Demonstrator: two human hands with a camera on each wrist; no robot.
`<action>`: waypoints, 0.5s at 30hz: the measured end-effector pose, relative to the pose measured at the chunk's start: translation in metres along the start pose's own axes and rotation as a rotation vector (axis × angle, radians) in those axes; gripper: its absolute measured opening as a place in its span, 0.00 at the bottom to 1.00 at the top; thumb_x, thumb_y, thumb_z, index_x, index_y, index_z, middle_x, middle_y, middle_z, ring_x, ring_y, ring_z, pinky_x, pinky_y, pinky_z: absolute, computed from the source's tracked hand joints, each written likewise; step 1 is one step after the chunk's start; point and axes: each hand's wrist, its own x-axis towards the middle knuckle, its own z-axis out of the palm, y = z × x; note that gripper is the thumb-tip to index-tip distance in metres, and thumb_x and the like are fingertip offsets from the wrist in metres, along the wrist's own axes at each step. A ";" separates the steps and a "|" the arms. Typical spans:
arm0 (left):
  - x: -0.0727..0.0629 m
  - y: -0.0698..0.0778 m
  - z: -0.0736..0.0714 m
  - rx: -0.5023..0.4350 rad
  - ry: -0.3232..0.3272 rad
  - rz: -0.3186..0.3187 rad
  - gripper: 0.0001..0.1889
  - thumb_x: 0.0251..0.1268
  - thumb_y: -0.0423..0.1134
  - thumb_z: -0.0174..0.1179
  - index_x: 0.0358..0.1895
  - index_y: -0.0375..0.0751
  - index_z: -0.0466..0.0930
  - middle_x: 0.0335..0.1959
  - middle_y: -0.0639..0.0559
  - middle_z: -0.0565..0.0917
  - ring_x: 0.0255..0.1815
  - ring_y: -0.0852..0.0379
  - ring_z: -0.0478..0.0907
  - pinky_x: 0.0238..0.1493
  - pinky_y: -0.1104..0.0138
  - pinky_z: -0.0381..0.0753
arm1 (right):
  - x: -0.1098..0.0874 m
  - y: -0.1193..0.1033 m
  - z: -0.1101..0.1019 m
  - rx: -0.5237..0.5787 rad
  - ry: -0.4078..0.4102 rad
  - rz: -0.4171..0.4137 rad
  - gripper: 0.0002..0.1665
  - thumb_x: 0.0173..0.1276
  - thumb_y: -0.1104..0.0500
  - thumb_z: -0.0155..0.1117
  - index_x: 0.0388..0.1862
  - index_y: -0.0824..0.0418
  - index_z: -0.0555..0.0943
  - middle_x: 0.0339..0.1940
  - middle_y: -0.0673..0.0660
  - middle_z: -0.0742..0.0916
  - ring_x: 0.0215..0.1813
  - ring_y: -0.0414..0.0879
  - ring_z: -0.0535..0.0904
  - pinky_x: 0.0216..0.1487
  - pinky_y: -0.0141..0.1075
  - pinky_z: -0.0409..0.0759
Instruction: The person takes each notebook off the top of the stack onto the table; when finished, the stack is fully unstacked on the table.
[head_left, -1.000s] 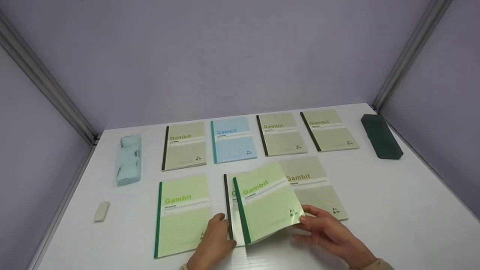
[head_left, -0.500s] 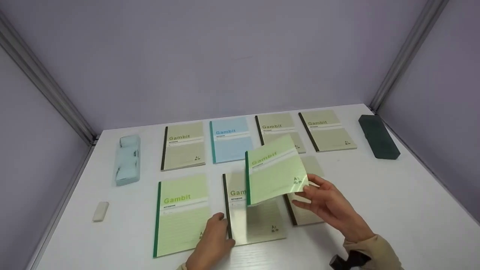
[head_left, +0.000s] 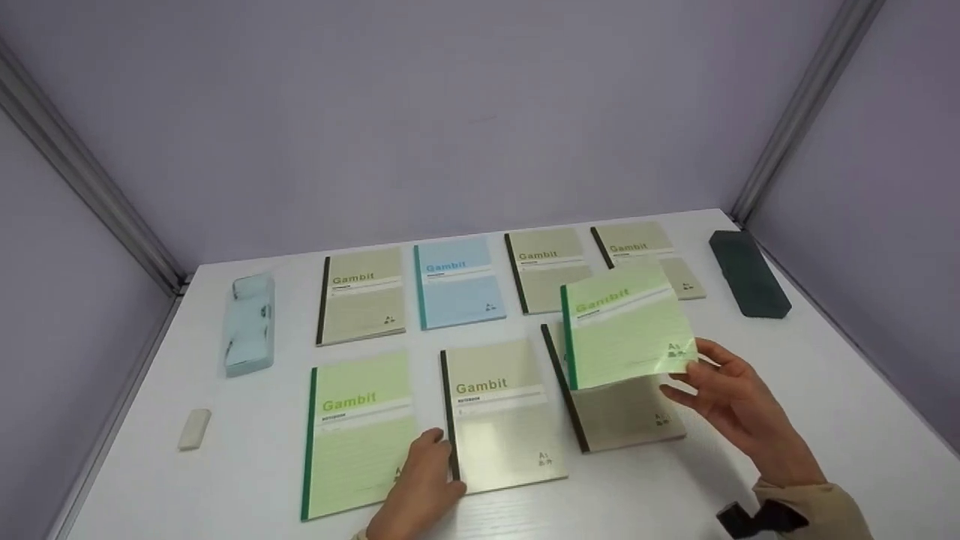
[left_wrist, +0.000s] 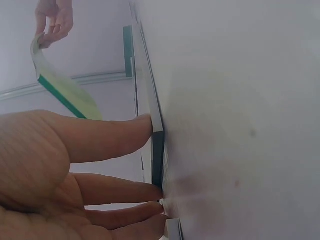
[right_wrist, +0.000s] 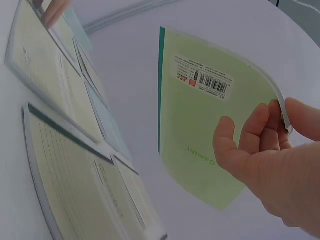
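My right hand (head_left: 739, 405) pinches a light green notebook (head_left: 630, 330) by its lower right corner, thumb on the front and fingers behind. It hangs tilted in the air, its green spine to the left; in the right wrist view its back cover (right_wrist: 200, 115) shows a barcode label. Behind it in the head view a beige notebook (head_left: 630, 420) is partly hidden. My left hand (head_left: 427, 476) rests at the lower left of another beige notebook (head_left: 502, 435), thumb and fingertips touching its dark spine. Left of that hand lies a second green notebook (head_left: 360, 442), partly covered by it.
At the back stand in a row a beige notebook (head_left: 364, 300), a blue notebook (head_left: 459, 289) and two more beige ones. A pale blue pencil case (head_left: 250, 326) and a white eraser (head_left: 194, 430) lie at left, a dark green case (head_left: 750, 274) at right. Walls surround the white table (head_left: 810, 375).
My right hand has lifted the green notebook off the middle beige one and carried it up and to the right, over the beige notebook there. My left hand has stayed at the spine.
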 end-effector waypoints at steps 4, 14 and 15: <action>0.002 0.001 0.000 0.008 -0.016 -0.026 0.24 0.48 0.25 0.65 0.51 0.17 0.75 0.62 0.24 0.65 0.66 0.29 0.59 0.65 0.42 0.60 | -0.023 -0.013 -0.025 0.042 0.012 -0.050 0.27 0.75 0.75 0.32 0.61 0.62 0.75 0.59 0.59 0.81 0.57 0.52 0.79 0.56 0.48 0.77; 0.002 0.001 0.001 -0.003 -0.021 -0.015 0.25 0.49 0.24 0.64 0.52 0.13 0.72 0.62 0.23 0.65 0.65 0.28 0.59 0.63 0.41 0.63 | -0.077 -0.043 -0.082 0.085 0.013 -0.026 0.30 0.75 0.76 0.26 0.62 0.66 0.74 0.61 0.60 0.80 0.58 0.56 0.78 0.56 0.51 0.77; 0.002 0.001 0.001 -0.004 -0.022 -0.009 0.25 0.48 0.24 0.64 0.52 0.13 0.72 0.62 0.23 0.65 0.65 0.28 0.59 0.63 0.41 0.63 | -0.081 -0.045 -0.087 0.079 0.016 -0.008 0.30 0.75 0.76 0.26 0.62 0.65 0.74 0.60 0.60 0.80 0.58 0.56 0.78 0.56 0.50 0.77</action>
